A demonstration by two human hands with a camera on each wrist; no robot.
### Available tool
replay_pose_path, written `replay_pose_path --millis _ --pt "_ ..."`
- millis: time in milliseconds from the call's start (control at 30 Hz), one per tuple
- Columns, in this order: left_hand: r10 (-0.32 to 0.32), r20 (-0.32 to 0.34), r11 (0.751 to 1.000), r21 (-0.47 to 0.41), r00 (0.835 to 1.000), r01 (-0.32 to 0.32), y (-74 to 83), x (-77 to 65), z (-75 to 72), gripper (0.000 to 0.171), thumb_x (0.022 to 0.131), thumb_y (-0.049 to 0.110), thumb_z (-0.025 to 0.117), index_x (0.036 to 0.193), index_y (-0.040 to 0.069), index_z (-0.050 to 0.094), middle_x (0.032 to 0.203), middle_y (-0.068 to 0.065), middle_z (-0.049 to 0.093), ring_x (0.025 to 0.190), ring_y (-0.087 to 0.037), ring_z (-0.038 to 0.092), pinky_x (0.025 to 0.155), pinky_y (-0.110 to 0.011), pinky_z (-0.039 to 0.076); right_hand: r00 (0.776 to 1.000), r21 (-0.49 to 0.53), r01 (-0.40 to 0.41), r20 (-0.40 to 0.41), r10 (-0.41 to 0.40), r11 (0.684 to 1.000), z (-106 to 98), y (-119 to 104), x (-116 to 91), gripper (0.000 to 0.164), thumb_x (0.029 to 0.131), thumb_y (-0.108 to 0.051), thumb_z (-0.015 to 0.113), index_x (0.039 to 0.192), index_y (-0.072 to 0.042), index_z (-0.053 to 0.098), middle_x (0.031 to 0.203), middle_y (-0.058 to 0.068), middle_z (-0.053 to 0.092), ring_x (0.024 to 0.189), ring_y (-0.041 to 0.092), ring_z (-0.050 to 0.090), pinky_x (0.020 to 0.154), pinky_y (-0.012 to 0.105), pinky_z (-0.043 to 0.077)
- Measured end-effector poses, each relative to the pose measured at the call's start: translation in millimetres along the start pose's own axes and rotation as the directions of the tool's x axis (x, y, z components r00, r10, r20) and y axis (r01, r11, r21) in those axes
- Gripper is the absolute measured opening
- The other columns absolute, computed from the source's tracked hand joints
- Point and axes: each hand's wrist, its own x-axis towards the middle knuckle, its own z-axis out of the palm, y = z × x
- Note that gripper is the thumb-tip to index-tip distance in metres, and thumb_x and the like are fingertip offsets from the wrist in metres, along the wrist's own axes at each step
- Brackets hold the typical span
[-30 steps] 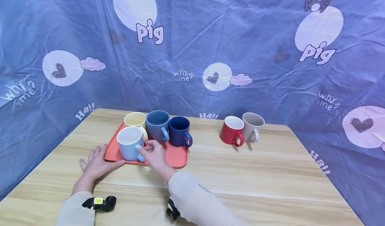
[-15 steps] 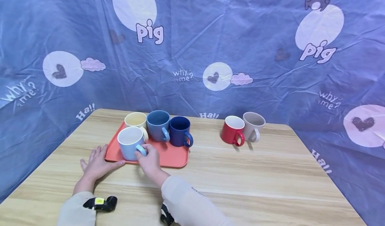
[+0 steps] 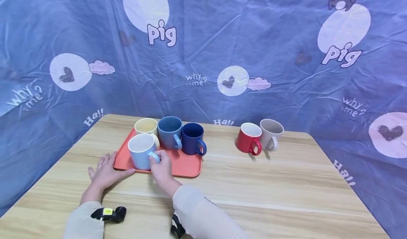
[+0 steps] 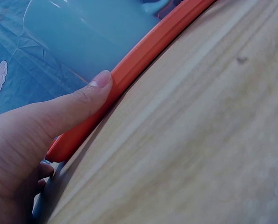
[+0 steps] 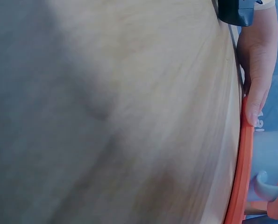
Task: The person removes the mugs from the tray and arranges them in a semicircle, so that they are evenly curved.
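Observation:
A light blue mug [image 3: 140, 156] stands upright at the front left of an orange tray [image 3: 186, 166]. My right hand [image 3: 163, 168] pinches its handle [image 3: 154, 157] between thumb and fingers. At the tray's front left corner rests my left hand [image 3: 106, 173], fingers spread along the side and thumb along the front rim. In the left wrist view the thumb [image 4: 89, 95] presses on the rim beside the mug. Behind, in a row on the tray, are a cream mug [image 3: 145, 126], a teal-blue mug [image 3: 166, 138] and a navy mug [image 3: 190, 143].
To the right, on the wooden table [image 3: 270, 193], a red mug [image 3: 245, 141] stands close beside a grey mug [image 3: 268, 134]. A blue printed cloth [image 3: 203, 48] hangs behind and at the sides of the table.
My right hand has moved in closer around the light blue mug's handle. The left hand stays at the tray corner. The head view has shifted slightly, so everything appears a little further right.

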Motion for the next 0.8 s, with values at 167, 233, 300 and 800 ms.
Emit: replay_pose_path --millis 167,233,300,800 --pt "0.004 0.005 1.0 -0.001 1.0 -0.004 2.0 1.6 2.0 0.115 0.059 0.068 0.059 0.134 -0.006 0.015 0.131 -0.037 0.01 0.12 -0.05 0.0 0.081 -0.066 -0.016 0.999 0.034 0.004 -0.036 -0.003 0.999 -4.2 -2.2 3.1 0.008 0.075 0.003 0.061 0.076 0.0 0.053 0.071 -0.001 0.054 0.073 0.011 0.05 0.068 0.023 0.043" --pt "0.005 0.008 1.0 -0.001 1.0 -0.005 2.5 2.3 2.7 0.115 0.058 0.068 0.059 0.134 -0.006 0.014 0.131 -0.037 0.011 0.12 -0.05 0.0 0.081 -0.065 -0.017 0.999 0.03 0.009 -0.049 -0.008 1.0 -6.8 -2.8 4.4 0.009 0.074 0.005 0.061 0.075 0.0 0.054 0.069 -0.001 0.054 0.071 0.01 0.05 0.066 0.022 0.042" --pt "0.004 0.012 1.0 0.0 1.0 -0.004 2.6 2.7 2.9 0.115 0.058 0.069 0.059 0.134 -0.006 0.014 0.131 -0.037 0.01 0.12 -0.05 0.0 0.081 -0.066 -0.016 0.998 0.015 0.026 -0.056 -0.025 1.0 -9.9 -3.2 5.6 0.01 0.072 0.006 0.062 0.073 0.0 0.054 0.068 -0.002 0.054 0.068 0.01 0.05 0.064 0.021 0.042" --pt "-0.003 0.013 1.0 0.003 1.0 0.003 1.7 0.1 0.3 0.114 0.06 0.067 0.059 0.134 -0.006 0.014 0.131 -0.038 0.01 0.119 -0.05 0.0 0.08 -0.067 -0.015 0.997 0.075 -0.077 -0.022 0.079 0.994 -28.0 -11.7 9.2 0.007 0.075 0.001 0.063 0.077 -0.002 0.057 0.075 0.001 0.055 0.076 0.013 0.051 0.069 0.027 0.045"
